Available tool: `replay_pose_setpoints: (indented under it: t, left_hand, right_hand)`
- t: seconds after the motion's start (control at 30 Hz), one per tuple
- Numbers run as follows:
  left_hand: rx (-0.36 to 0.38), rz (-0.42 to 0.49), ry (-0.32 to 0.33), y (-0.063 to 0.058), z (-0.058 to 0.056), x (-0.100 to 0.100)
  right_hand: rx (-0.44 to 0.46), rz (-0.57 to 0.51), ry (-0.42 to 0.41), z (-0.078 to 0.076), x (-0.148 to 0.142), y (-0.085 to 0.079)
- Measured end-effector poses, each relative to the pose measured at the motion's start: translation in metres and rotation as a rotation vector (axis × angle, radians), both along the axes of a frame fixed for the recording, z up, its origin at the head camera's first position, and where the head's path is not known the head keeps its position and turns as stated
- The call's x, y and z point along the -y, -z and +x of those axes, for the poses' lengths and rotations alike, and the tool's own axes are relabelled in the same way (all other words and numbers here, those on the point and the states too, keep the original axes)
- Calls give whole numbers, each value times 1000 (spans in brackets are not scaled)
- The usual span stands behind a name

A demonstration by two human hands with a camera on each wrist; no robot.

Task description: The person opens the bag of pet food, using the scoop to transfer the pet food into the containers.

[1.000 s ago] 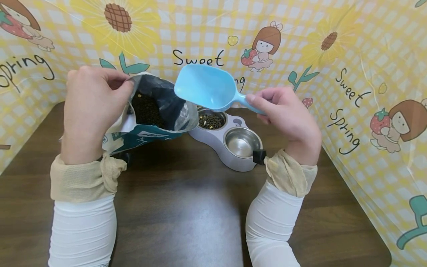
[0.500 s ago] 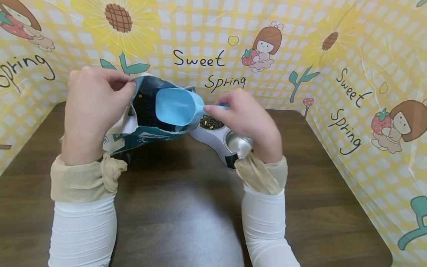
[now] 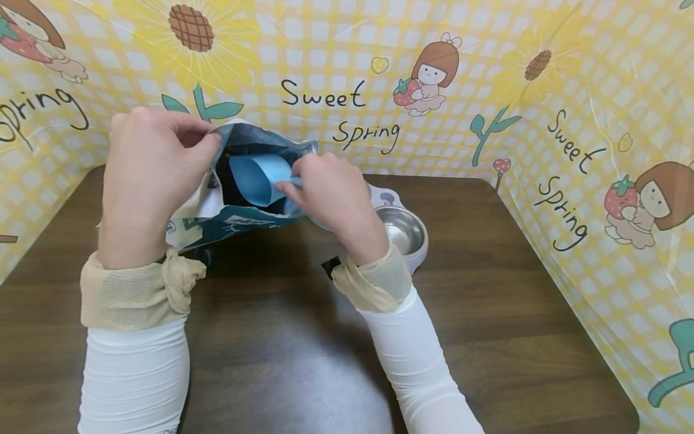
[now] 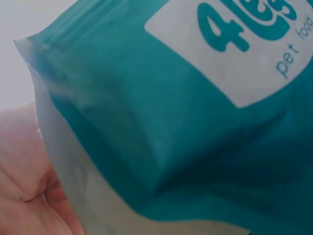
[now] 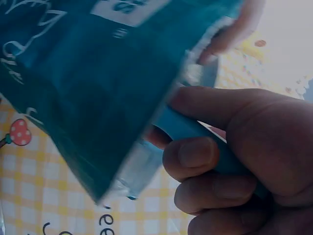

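A teal pet food bag [image 3: 238,218] stands at centre left in the head view, its mouth spread. My left hand [image 3: 152,175] pinches the rim at its left corner; the left wrist view shows the bag's printed face [image 4: 112,107] beside the palm. My right hand [image 3: 338,196] holds a light blue scoop [image 3: 262,175] by its handle, with the bowl of the scoop inside the bag's mouth and turned sideways. In the right wrist view, fingers [image 5: 195,156] curl round the handle [image 5: 183,127]. How deep the scoop's edge reaches into the dark inside is hidden.
Behind my right hand stands a double pet bowl; its near steel bowl [image 3: 403,232] shows, while the other is hidden by the hand. Everything stands on a brown wooden table [image 3: 293,349]. A yellow checked cloth [image 3: 347,36] rises behind and at the sides.
My right hand has moved left with the scoop, from above the double bowl into the bag's mouth, and the scoop has turned. The left hand keeps its place on the rim.
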State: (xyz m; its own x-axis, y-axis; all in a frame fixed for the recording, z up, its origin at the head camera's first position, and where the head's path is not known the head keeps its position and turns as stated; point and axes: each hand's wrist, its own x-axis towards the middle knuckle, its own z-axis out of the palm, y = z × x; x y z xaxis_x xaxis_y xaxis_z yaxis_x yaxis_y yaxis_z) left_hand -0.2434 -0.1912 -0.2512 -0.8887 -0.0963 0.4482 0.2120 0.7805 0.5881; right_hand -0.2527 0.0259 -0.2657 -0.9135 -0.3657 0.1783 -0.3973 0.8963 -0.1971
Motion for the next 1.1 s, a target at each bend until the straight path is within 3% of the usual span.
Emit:
replay_pose_setpoints:
  t: [0.2,0.57,1.1]
  left_hand:
    - [-8,1,10,-1,0,0]
    - [3,-8,15,-2,-1,-1]
    - [32,-24,35,-3,0,-1]
  right_hand:
    - [-11,22,7,-8,9,8]
    - [69,27,13,-17,16,15]
    - [279,-64,-147,-39,9,24]
